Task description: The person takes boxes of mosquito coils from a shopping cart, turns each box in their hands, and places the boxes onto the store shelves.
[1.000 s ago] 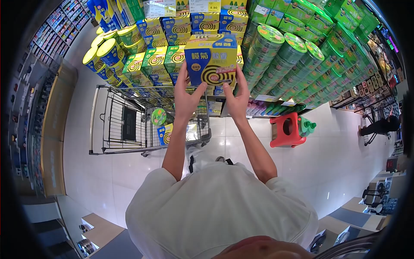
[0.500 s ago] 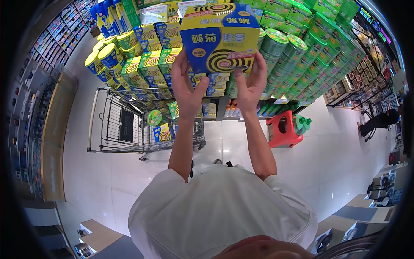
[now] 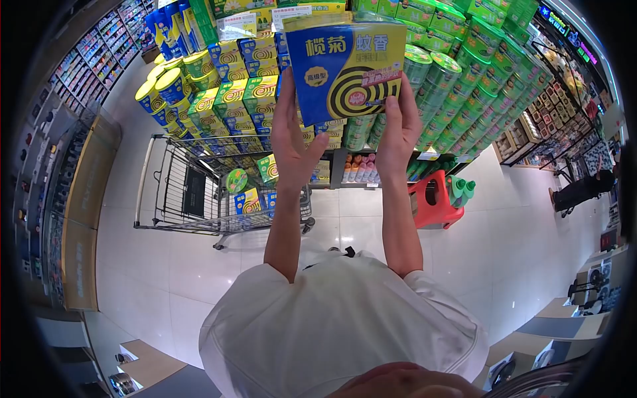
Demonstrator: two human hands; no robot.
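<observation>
A blue and yellow box of mosquito coils, with a black spiral printed on its front, is held up between my two hands. My left hand grips its lower left side, thumb out to the right below the box. On the lower right edge, my right hand has its thumb against the front and its fingers along the side. The printed front faces me, and only a thin strip of the top shows. Behind it are stacked similar boxes and green cylindrical tins.
A wire shopping cart with a few boxes and a round green item stands at the left. To the right, a red stool sits on the tiled floor by green bottles. Farther right, a person in dark clothing is near a cart.
The box has tilted so its front faces me more squarely and its top shows less. Both hands have shifted slightly right with it.
</observation>
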